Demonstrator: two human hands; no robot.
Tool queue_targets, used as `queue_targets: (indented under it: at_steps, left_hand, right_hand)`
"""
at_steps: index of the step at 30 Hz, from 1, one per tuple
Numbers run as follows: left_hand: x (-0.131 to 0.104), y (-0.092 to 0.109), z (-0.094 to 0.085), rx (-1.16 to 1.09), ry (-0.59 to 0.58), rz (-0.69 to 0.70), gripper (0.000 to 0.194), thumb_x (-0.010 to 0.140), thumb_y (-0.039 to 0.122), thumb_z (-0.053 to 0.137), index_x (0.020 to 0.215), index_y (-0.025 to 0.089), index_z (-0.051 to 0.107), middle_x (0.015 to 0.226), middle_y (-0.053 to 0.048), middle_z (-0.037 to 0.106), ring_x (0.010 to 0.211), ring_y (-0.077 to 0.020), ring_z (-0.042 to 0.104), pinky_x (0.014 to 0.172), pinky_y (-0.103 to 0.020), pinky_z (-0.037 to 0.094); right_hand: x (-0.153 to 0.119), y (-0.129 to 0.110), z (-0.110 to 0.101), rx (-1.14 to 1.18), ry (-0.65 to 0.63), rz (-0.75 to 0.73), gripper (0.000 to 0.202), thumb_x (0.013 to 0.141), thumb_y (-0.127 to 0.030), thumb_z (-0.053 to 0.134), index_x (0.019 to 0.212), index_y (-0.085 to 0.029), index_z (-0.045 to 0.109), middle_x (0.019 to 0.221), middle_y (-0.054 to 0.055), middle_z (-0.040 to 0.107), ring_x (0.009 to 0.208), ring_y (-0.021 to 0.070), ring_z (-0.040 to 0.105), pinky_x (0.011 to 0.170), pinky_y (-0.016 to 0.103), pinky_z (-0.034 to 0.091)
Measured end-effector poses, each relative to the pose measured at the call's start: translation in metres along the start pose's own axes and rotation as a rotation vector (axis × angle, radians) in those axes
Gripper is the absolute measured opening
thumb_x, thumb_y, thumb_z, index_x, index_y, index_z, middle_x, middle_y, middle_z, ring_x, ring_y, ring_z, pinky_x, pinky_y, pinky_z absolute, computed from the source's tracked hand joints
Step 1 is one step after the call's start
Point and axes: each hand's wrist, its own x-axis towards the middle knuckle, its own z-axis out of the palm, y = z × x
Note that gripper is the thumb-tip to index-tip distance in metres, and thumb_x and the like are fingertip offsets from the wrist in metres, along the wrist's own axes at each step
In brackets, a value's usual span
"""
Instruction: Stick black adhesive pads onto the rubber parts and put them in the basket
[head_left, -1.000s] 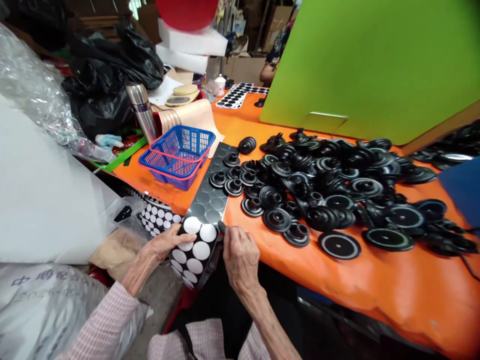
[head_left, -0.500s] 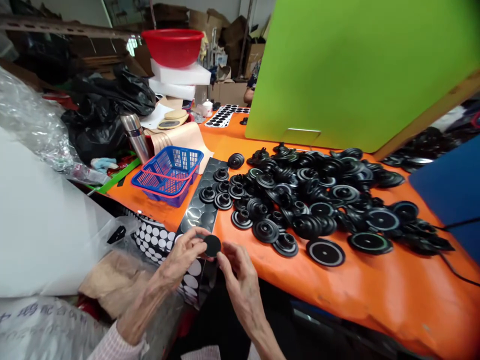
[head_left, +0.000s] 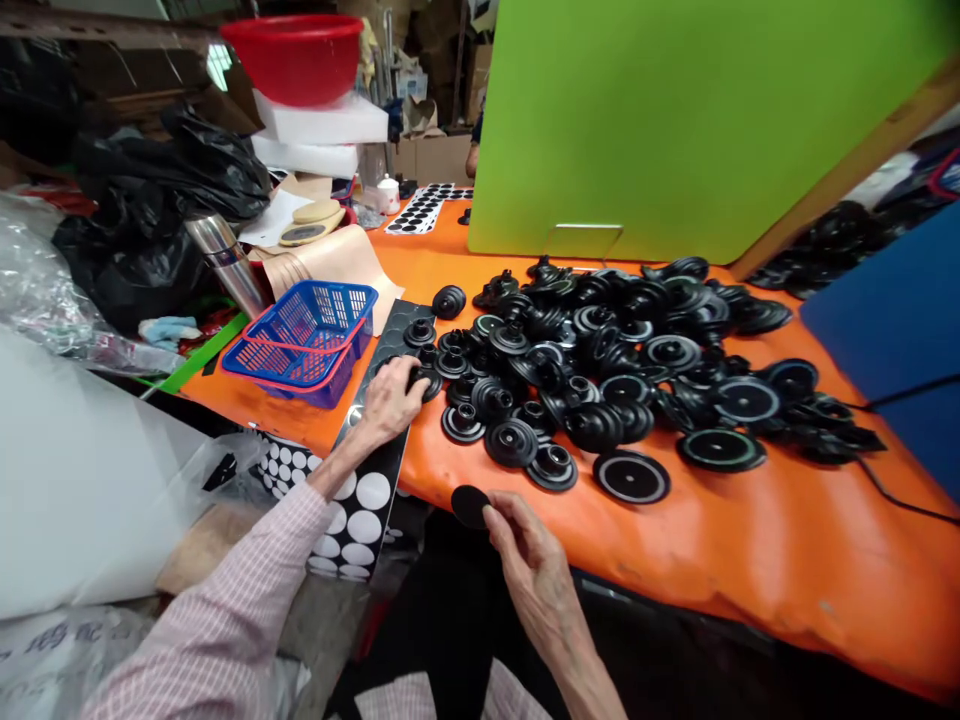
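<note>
My right hand (head_left: 534, 562) pinches the edge of a thin, round black sticker (head_left: 469, 507) between thumb and fingertips, just off the table's front edge. My left hand (head_left: 391, 402) reaches over the dark sheet (head_left: 384, 462); its fingers are closed round a black stepped disc (head_left: 430, 384) at the left side of the pile. The fingers partly cover that disc. Several similar black discs (head_left: 512, 442) lie heaped to the right, some with a hub upward, others showing a flat face with a pale ring.
A blue basket (head_left: 300, 340) with red handles stands on the orange table (head_left: 480, 480). Behind it are a steel flask (head_left: 225, 262) and brown paper. A green panel (head_left: 637, 120) rises behind the heap. A red basin (head_left: 296, 60) sits on white foam blocks; sticker sheets (head_left: 417, 212) lie farther back.
My left hand has let go of the sticker and moved up and away to a disc at the pile's edge. The sticker stays in my right hand, which has shifted right. The view has moved.
</note>
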Motion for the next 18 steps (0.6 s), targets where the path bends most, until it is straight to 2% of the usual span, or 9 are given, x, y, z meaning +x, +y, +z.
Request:
queue_targets:
  at_steps: [2,4,6,8,11,14,18]
  left_hand:
    - [-0.018,-0.001,-0.01,-0.253,-0.079,-0.129,0.024,0.084,0.032,0.055,0.106,0.021,0.056,0.089,-0.004,0.062,0.086,-0.0199,0.059,0.085,-0.039,0.049]
    - [-0.041,-0.001,-0.016,-0.687,-0.181,-0.344,0.025,0.082,0.034,0.059,0.104,0.023,0.055,0.084,-0.001,0.061,0.073,-0.0153,0.06,0.072,-0.034,0.053]
    - [-0.064,0.002,-0.016,-1.082,-0.233,-0.56,0.024,0.079,0.034,0.066,0.097,0.021,0.058,0.087,-0.002,0.063,0.074,-0.015,0.06,0.068,-0.032,0.053]
    - [-0.083,0.005,-0.012,-1.259,-0.233,-0.659,0.023,0.08,0.035,0.066,0.093,0.017,0.061,0.092,-0.005,0.065,0.079,-0.0164,0.061,0.066,-0.03,0.054]
    - [-0.106,0.008,-0.005,-1.258,-0.249,-0.615,0.02,0.079,0.027,0.067,0.095,0.015,0.064,0.098,-0.006,0.066,0.085,-0.0164,0.061,0.069,-0.027,0.053]
    - [-0.122,0.009,-0.002,-1.114,-0.272,-0.512,0.026,0.076,0.023,0.07,0.101,0.015,0.065,0.101,-0.006,0.065,0.088,-0.0164,0.061,0.074,-0.028,0.054]
    - [-0.136,0.009,-0.003,-1.047,-0.258,-0.503,0.04,0.073,0.023,0.072,0.112,0.02,0.062,0.107,-0.005,0.064,0.092,-0.0188,0.062,0.078,-0.035,0.056]
  right_hand:
    - [-0.004,0.0,-0.004,-0.063,0.024,-0.055,0.022,0.087,-0.042,0.054,0.09,-0.022,0.063,0.078,0.002,0.062,0.067,0.0164,0.056,0.062,0.028,0.047]
    - [-0.006,-0.004,-0.007,-0.066,0.035,-0.07,0.021,0.087,-0.038,0.056,0.101,-0.023,0.06,0.074,-0.001,0.058,0.064,0.0146,0.054,0.063,0.028,0.047]
    - [-0.008,-0.012,-0.008,0.001,0.033,-0.033,0.026,0.085,-0.037,0.059,0.107,-0.024,0.055,0.072,-0.003,0.056,0.062,0.0127,0.053,0.062,0.026,0.047]
    - [-0.01,-0.02,-0.008,0.096,0.02,0.039,0.023,0.083,-0.04,0.062,0.097,-0.023,0.056,0.073,-0.003,0.056,0.062,0.0119,0.053,0.06,0.024,0.047]
    - [-0.013,-0.029,-0.006,0.216,-0.013,0.159,0.026,0.08,-0.045,0.064,0.078,-0.02,0.056,0.07,-0.001,0.055,0.063,0.0121,0.052,0.06,0.024,0.045]
    - [-0.015,-0.03,-0.005,0.285,-0.008,0.219,0.027,0.08,-0.046,0.065,0.077,-0.02,0.056,0.068,-0.002,0.052,0.064,0.012,0.049,0.062,0.024,0.043]
    - [-0.018,-0.024,0.002,0.309,0.07,0.197,0.025,0.079,-0.045,0.065,0.077,-0.02,0.059,0.084,0.001,0.054,0.079,0.0141,0.052,0.074,0.026,0.046]
